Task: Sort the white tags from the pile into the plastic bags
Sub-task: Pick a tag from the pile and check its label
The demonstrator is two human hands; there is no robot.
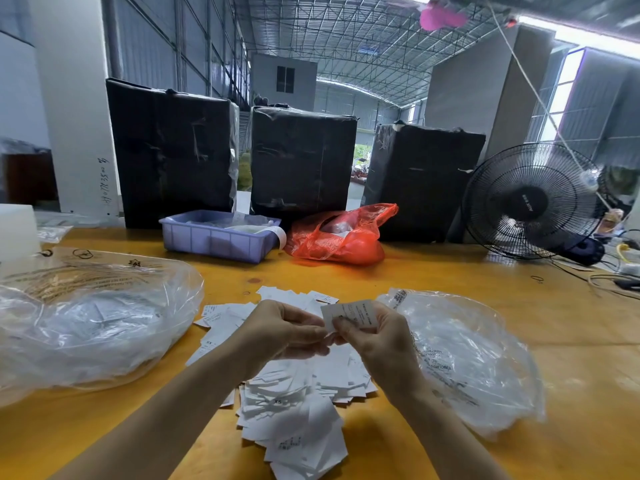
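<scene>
A pile of white tags lies on the yellow table in front of me. My right hand pinches a white tag and holds it up above the pile. My left hand is right beside it, fingers curled, its fingertips meeting the tag's lower edge. A large clear plastic bag with white tags inside lies to the left. Another clear plastic bag lies to the right of the pile.
A purple tray and a red plastic bag sit farther back. Three black wrapped boxes stand along the far edge. A black fan and cables are at the back right.
</scene>
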